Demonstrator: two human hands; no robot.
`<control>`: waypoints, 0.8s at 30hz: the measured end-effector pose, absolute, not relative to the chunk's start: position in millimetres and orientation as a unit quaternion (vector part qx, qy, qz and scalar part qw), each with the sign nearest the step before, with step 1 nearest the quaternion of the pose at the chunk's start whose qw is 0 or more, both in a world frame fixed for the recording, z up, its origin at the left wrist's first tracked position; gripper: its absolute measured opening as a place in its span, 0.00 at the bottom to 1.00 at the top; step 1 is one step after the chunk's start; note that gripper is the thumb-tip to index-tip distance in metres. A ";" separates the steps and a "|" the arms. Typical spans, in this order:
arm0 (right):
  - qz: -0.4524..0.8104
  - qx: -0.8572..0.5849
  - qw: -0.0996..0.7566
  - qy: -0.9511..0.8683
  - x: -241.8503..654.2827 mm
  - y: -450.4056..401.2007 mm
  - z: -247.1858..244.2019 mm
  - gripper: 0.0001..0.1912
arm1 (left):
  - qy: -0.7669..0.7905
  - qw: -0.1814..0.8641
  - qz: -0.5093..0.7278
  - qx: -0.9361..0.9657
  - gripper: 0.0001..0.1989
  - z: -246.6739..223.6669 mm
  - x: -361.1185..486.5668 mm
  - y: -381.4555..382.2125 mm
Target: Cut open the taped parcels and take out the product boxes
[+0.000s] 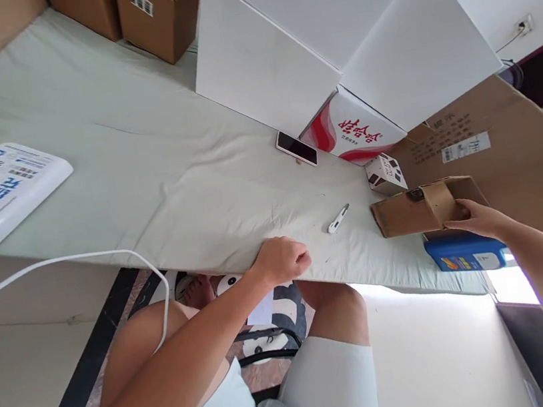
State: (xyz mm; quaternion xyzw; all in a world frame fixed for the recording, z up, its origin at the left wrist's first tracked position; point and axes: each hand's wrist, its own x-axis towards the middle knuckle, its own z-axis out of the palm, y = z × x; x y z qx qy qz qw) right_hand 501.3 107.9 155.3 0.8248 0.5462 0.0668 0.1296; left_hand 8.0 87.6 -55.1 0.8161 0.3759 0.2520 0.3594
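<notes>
My left hand (283, 260) rests on the front edge of the cloth-covered table (190, 201), curled into a fist with nothing showing in it. To its right a white utility knife (338, 219) lies on the cloth. My right hand (480, 220) is at the right end of a small open cardboard box (399, 214). Its fingers close over the near wall of the box, the fingertips partly inside. Directly under that end stands a blue container (460, 254) with a printed label. What the box holds is hidden from me.
A phone (297, 148) lies before large white boxes (265, 49). A small printed box (386, 174) and a big carton (522, 155) stand at the right. At left are a white label-covered device (12, 193) and a white cable (77, 257); brown boxes (154, 18) stand behind.
</notes>
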 end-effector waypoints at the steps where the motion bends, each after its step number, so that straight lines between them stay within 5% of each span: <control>1: 0.051 0.830 0.145 0.536 502.6 97.8 157.4 0.25 | 0.375 0.359 0.252 0.816 0.17 -54.6 9.3 87.3; 11: -0.009 0.787 0.244 0.567 503.5 15.3 170.5 0.18 | 0.388 0.357 0.243 0.814 0.19 -54.8 18.6 90.2; 24: 0.014 0.790 0.248 0.561 513.6 50.3 164.0 0.13 | 0.381 0.355 0.260 0.813 0.21 -59.3 19.4 89.6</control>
